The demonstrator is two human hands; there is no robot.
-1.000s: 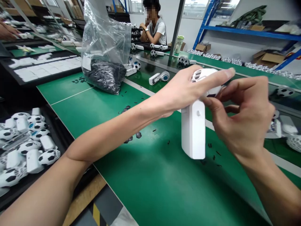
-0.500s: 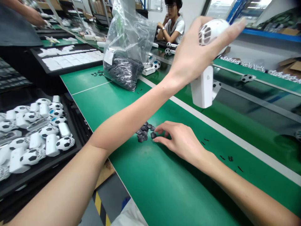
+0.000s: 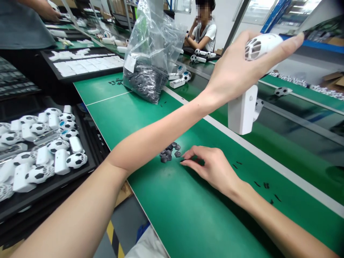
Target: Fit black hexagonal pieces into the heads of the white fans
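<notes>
My left hand [image 3: 236,66] is raised over the green work surface [image 3: 161,200] and wrapped round a white handheld fan [image 3: 242,111]. The fan's round, slotted head shows between my thumb and fingers, and its handle hangs down below. Low over the surface, my right hand [image 3: 211,165] pinches a small black plastic piece [image 3: 183,160], seen edge-on at the fingertips. Just left of those fingertips lies a loose pile of black five-sided pieces [image 3: 167,154], partly hidden behind my left forearm.
A clear plastic bag [image 3: 146,80] of black pieces stands farther back. On the left, a black tray [image 3: 88,168] holds many football-patterned fans. White parts fill another tray [image 3: 57,73]. Black scraps [image 3: 266,185] lie at right. One person [image 3: 205,36] sits opposite; another [image 3: 23,27] stands at left.
My right fingers have closed on a black piece and drawn slightly away from the pile. My left hand with the fan appears farther right; the view has also shifted a little.
</notes>
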